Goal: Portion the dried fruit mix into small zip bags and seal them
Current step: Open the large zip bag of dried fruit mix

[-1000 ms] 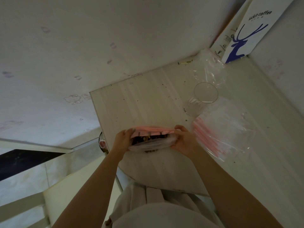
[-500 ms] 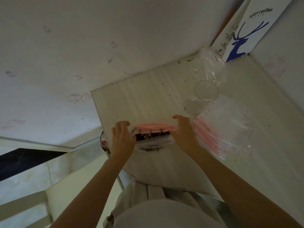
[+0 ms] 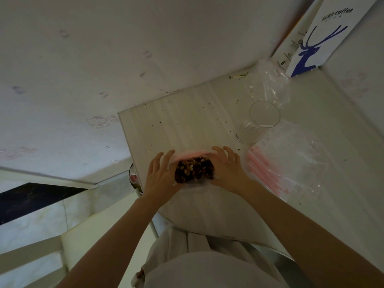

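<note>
Pressing too hard could pop the zip (image 3: 191, 156) open, and mix (image 3: 188, 167) could be spilled on the table (image 3: 187, 121). The bag (image 3: 196, 174) is laid flat near the table's edge, between the left hand (image 3: 160, 176) and right hand (image 3: 227, 172). Its ends are pressed by nearly straight fingers (image 3: 168, 158); nothing is gripped. The bag is stuffed full: dark fruit, pale nuts, the pink zip on top.

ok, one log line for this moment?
step: seal bag | left hand: rests on filled zip bag, left end | right hand: rests on right end | bag: flat on table | zip strip: closure unclear
</note>
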